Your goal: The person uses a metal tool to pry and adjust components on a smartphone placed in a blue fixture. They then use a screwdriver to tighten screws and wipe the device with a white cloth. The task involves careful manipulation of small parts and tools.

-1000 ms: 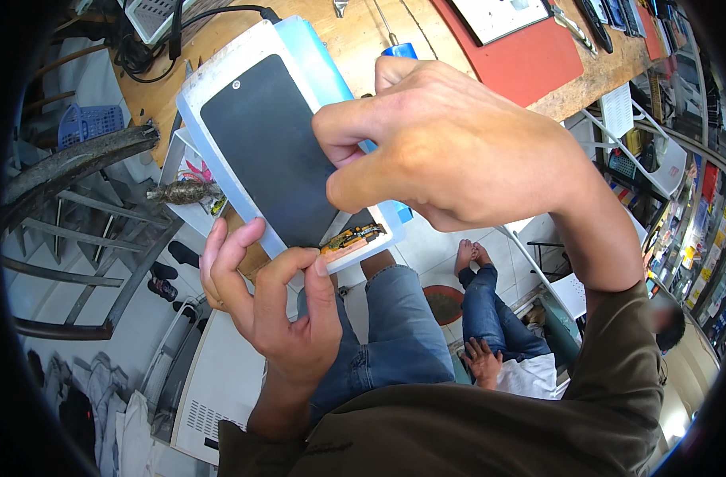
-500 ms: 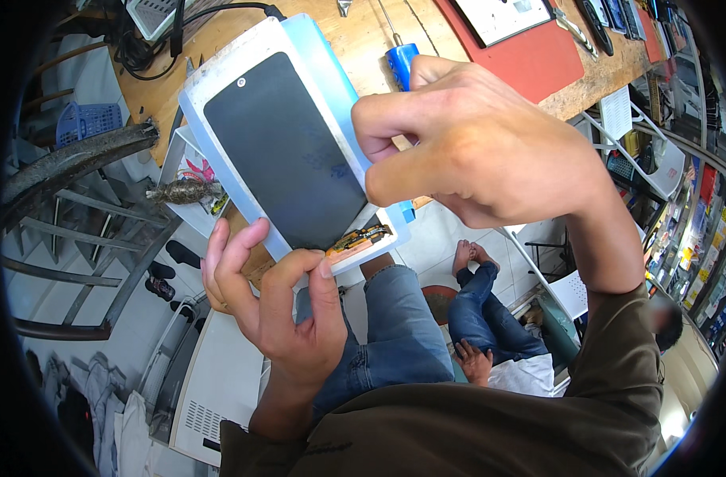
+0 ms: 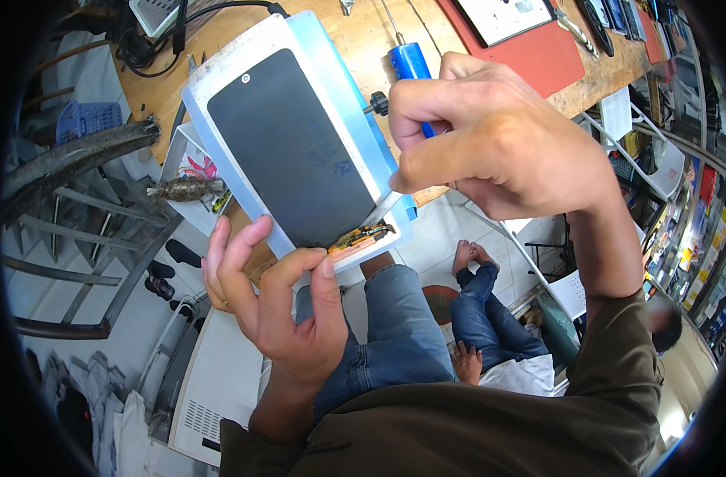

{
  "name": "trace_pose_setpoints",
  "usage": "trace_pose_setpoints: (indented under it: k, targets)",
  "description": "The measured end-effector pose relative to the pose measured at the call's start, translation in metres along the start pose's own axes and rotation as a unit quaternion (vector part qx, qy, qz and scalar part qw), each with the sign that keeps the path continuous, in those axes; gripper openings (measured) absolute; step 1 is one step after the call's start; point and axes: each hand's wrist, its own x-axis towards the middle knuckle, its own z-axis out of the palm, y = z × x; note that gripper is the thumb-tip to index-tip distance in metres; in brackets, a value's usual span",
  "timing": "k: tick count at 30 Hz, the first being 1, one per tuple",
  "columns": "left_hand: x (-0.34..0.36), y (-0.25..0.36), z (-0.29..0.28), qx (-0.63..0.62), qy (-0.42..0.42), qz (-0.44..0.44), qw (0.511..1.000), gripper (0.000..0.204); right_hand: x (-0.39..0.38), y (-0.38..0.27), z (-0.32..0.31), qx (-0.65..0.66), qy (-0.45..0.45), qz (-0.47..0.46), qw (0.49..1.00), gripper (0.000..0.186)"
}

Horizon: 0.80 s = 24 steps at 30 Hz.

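Left hand [image 3: 279,314]: thumb and forefinger brought together at the left end of the one orange-and-black strip [image 3: 361,238], seemingly pinching it; the other fingers bend up by the edge of the one blue-and-white machine [image 3: 251,48]. Right hand [image 3: 506,143]: fingers curled, thumb and forefinger apparently gripping one thin pale strip [image 3: 384,208] that slants to the near right corner of the dark panel [image 3: 291,151]; blade or film, I can't tell. That panel, just one, lies flat on the machine's white top, orange-and-black strip along its near end, the whole lot tilted across the view above the person's lap. Step in hand, my guess: edge work at the panel's near end, beside that delicate-looking strip. Next move likely calls for a steady left pinch and a light, low-angled right hand, so the pale piece doesn't snag the orange bit. Remaining count, quick: one black knob [image 3: 377,103] by the machine's right side; one blue-handled tool [image 3: 410,63] on the wooden bench [image 3: 363,44], handle partly hidden behind the right hand; one red mat [image 3: 549,63] farther right; one blue basket [image 3: 89,125] off left; one hand of another person [image 3: 467,363] showing, resting near their jeans, well apart from the work.
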Motion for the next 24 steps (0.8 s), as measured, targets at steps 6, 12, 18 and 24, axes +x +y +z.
trace_pose_setpoints:
  k: [6, 12, 18, 24]
  targets:
    - [-0.001, -0.003, -0.001, -0.006, 0.005, -0.006, 1.0, 0.014, 0.012, -0.003, 0.014, 0.005, 0.008, -0.014, 1.0, 0.024]
    - [-0.002, -0.001, -0.001, -0.008, 0.003, -0.017, 1.0, 0.015, 0.018, -0.006, 0.018, -0.007, 0.036, -0.042, 0.998, 0.025]
    - [-0.002, 0.0, 0.001, -0.026, 0.01, -0.023, 0.999, 0.016, 0.021, -0.008, 0.021, 0.007, 0.035, -0.046, 0.998, 0.028]
    - [-0.002, 0.0, -0.001, -0.013, -0.001, -0.019, 1.0, 0.018, 0.022, -0.009, 0.024, 0.006, 0.034, -0.048, 0.998, 0.029]
